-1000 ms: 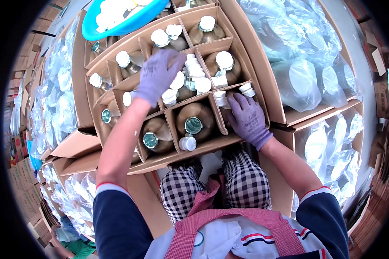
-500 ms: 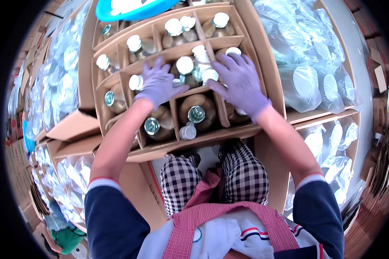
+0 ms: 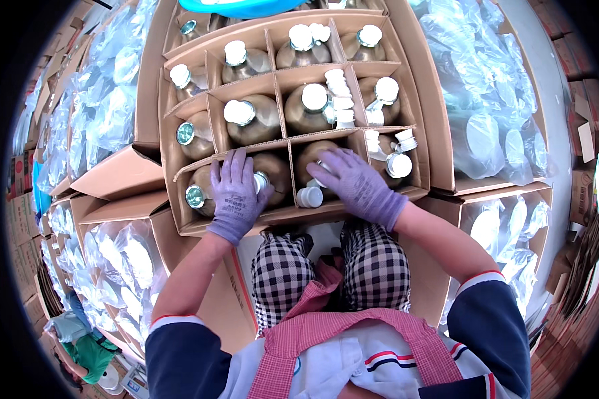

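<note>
Glass bottles (image 3: 265, 126) stand in the compartments of a cardboard box (image 3: 163, 156) before me, many with white caps (image 3: 315, 97) on their mouths. My left hand (image 3: 236, 196), in a purple glove, reaches over the front row with fingers stretched out, its thumb beside one bottle's mouth (image 3: 261, 181). My gloved right hand (image 3: 366, 186) bends its fingers over the mouth of the neighbouring bottle (image 3: 307, 157); a white cap (image 3: 323, 166) shows at the fingertips. Below them lies a loose white cap (image 3: 309, 197). Uncapped green mouths (image 3: 196, 196) show at the left.
Loose white caps (image 3: 338, 90) pile up in one compartment. A blue basin (image 3: 246, 8) sits at the far edge. Boxes of plastic-wrapped items (image 3: 106, 86) flank me on the left and right (image 3: 479, 86). At the lower left is another person in green (image 3: 93, 356).
Both hands have drawn back from the second row to the front row. White caps now sit on second-row bottles, and loose ones lie in the front-right compartment. The view has shifted slightly.
</note>
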A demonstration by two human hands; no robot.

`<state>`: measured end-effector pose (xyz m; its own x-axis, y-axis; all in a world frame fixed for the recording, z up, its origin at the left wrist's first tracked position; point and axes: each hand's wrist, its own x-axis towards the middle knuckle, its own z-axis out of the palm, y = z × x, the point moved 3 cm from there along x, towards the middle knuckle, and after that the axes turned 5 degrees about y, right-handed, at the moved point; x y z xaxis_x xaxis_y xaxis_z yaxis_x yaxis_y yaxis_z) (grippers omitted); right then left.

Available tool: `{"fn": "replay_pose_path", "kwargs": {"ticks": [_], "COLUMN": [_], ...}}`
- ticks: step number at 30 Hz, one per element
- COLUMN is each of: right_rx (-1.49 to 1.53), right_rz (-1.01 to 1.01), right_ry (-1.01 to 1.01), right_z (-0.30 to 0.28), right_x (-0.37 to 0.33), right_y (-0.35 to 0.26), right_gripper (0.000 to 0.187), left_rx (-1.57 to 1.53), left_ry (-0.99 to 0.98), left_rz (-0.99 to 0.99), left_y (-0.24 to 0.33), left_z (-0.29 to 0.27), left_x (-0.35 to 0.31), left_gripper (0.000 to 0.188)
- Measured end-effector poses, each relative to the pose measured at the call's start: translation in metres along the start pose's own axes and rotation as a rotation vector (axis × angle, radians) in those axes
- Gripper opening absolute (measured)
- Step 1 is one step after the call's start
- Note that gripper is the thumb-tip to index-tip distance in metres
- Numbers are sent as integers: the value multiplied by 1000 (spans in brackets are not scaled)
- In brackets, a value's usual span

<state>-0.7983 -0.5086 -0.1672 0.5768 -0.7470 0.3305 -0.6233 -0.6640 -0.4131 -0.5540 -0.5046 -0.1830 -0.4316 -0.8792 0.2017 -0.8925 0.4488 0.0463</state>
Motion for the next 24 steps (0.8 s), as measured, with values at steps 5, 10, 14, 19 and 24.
{"fn": "replay_pose_path", "kwargs": {"ticks": [5, 10, 14, 19, 24], "right_rx": [107, 99, 301, 65, 80], "right_rz": [249, 324, 461, 335, 165], "right_ry": [-251, -381, -152, -98, 298], "right_z": [21, 30, 67, 61, -18], "right_x": [8, 7, 18, 26, 9], "right_y": [20, -5, 31, 32, 16], "right_gripper": [56, 57, 31, 27, 20], "left_rx": [-444, -291, -335, -446, -331], "left_ry": [303, -346, -374, -334, -232], "left_rz": [271, 69, -48, -147, -189], "left_y": [20, 51, 75, 71, 66], "left_z": [-41, 44, 89, 71, 56], "left_x": [101, 233, 244, 240, 229], "left_gripper": [50, 41, 52, 63, 59]}}
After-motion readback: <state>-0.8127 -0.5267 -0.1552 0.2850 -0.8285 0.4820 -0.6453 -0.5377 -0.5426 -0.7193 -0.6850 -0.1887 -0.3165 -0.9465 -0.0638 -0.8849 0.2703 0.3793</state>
